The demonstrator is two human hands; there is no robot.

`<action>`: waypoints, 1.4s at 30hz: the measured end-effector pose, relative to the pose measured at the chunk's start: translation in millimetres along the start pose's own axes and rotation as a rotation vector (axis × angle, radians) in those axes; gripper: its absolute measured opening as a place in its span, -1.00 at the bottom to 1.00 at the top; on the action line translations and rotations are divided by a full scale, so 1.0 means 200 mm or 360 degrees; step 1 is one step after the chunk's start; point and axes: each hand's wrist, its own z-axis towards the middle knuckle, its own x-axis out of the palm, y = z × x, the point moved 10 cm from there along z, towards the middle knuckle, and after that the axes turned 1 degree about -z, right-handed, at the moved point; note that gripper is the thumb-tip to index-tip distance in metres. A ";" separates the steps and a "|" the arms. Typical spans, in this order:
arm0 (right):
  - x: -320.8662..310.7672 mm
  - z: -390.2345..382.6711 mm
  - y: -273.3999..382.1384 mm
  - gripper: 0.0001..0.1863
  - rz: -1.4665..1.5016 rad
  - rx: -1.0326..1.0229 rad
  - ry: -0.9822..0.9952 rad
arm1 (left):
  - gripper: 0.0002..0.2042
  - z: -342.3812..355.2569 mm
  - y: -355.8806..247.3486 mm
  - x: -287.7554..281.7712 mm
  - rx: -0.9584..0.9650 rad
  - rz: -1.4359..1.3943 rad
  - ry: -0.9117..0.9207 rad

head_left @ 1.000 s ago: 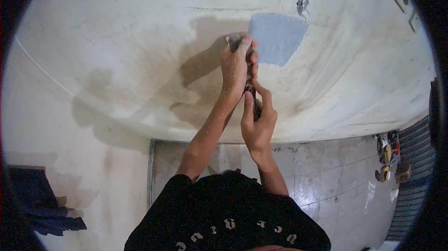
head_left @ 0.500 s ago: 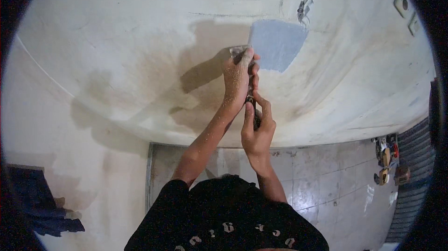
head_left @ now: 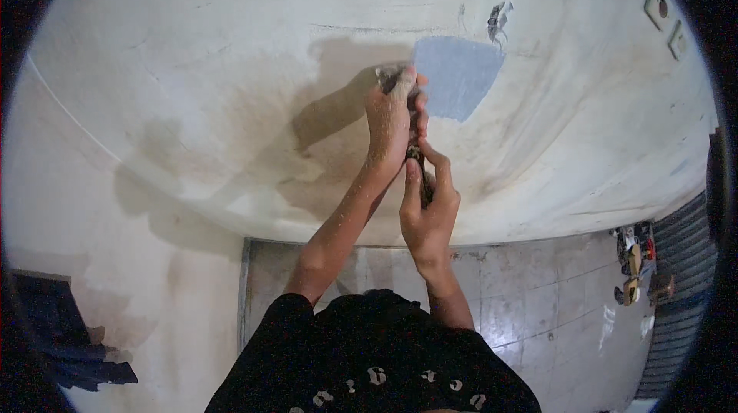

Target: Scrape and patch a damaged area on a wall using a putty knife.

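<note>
My left hand (head_left: 388, 125) is closed around the upper part of a long, dark, dusty hand tool (head_left: 413, 153), whose exact kind I cannot make out. Its pale, worn top end shows beyond my left thumb, close to the wall (head_left: 254, 82). Lower down, my right hand (head_left: 432, 221) pinches the tool's dark lower end between thumb and fingers. Pale specks cover my left hand and forearm. Just right of my left fingertips is a blue-grey patch (head_left: 461, 79) on the off-white wall. The tool's contact with the wall is hidden by my hand.
A torn-looking hole (head_left: 498, 19) is above the patch, with socket plates (head_left: 661, 4) at the far upper right. Tiled floor (head_left: 530, 305) lies below. Several loose items (head_left: 632, 259) lie by a corrugated shutter (head_left: 676, 282). Dark cloth (head_left: 58, 328) is at lower left.
Both hands and the tool have shifted slightly upward along the wall, the tool's top end now a little farther left of the patch. The grips look the same.
</note>
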 end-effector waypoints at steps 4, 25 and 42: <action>0.00 -0.05 -0.02 -0.70 -0.0077 -0.0164 -0.0080 | -0.75 0.00 0.09 -0.05 -0.0127 -0.0006 -0.0045; 0.00 -0.03 -0.05 -0.72 -0.0033 -0.0123 -0.0095 | -0.77 0.00 0.00 -0.01 0.0047 -0.0024 0.0003; -0.02 0.00 -0.03 -0.73 -0.0057 -0.0048 -0.0107 | -0.75 0.03 -0.02 0.02 0.0056 0.0020 0.0054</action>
